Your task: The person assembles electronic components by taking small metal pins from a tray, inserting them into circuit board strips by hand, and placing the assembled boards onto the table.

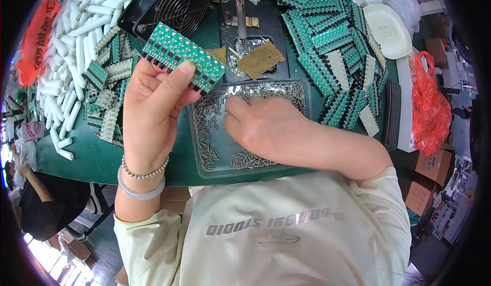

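My left hand (153, 94) is closed on a green circuit board panel (180, 52), thumb on its face and fingers behind. The board is tilted, dotted with solder points, with black parts along its lower edge. My right hand (263, 125) is down in a clear plastic tray (197, 169) of small metal pins (208, 155). Its fingers are curled together among the pins; their tips, and anything between them, are hidden. Beyond the tray, a soldering iron (240, 17) points down over a solder-flecked stand, beside a brown sponge (261, 60).
White tubes (76, 46) are heaped at the left, with more boards (110, 89) beside them. A black fan (176, 5) stands at the back. Stacked green boards (327, 40) fill the right, near a cream dish (387, 30) and a red plastic bag (430, 109).
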`<state>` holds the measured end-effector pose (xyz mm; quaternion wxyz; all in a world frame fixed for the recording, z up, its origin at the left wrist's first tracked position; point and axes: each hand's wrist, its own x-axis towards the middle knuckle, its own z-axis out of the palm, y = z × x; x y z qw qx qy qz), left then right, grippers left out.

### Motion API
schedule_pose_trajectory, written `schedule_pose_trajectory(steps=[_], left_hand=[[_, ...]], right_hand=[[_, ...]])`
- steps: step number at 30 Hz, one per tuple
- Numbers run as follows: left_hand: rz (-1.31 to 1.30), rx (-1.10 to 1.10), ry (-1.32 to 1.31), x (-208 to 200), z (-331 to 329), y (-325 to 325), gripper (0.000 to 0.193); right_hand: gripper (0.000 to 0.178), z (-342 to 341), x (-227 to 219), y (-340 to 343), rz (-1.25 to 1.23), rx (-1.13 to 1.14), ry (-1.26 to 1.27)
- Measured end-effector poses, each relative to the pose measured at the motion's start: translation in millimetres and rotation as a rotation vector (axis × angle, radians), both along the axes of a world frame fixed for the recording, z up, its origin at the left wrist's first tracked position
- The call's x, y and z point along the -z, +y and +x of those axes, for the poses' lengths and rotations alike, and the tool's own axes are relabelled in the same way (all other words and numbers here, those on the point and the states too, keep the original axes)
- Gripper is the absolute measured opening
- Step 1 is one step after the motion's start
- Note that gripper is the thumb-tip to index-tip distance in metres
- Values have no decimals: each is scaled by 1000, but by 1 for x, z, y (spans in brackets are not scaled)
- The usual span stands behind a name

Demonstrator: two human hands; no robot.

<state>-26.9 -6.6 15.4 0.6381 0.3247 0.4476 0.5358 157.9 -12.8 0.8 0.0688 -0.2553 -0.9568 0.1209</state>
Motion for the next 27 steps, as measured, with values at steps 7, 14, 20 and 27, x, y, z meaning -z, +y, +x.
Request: schedule_pose_trajectory(steps=[7, 14, 20, 27], left_hand=[[-169, 136, -491, 8, -3, -19, 18], [-442, 266, -843, 22, 11, -44, 31], [-432, 355, -823, 23, 22, -53, 24], [-422, 422, -854, 23, 22, -50, 26]], right_hand=[[26, 19, -20, 17, -315, 123, 436], [14, 17, -31, 17, -349, 103, 863], [17, 10, -24, 6, -188, 111, 960], [16, 11, -25, 2, -199, 116, 986]])
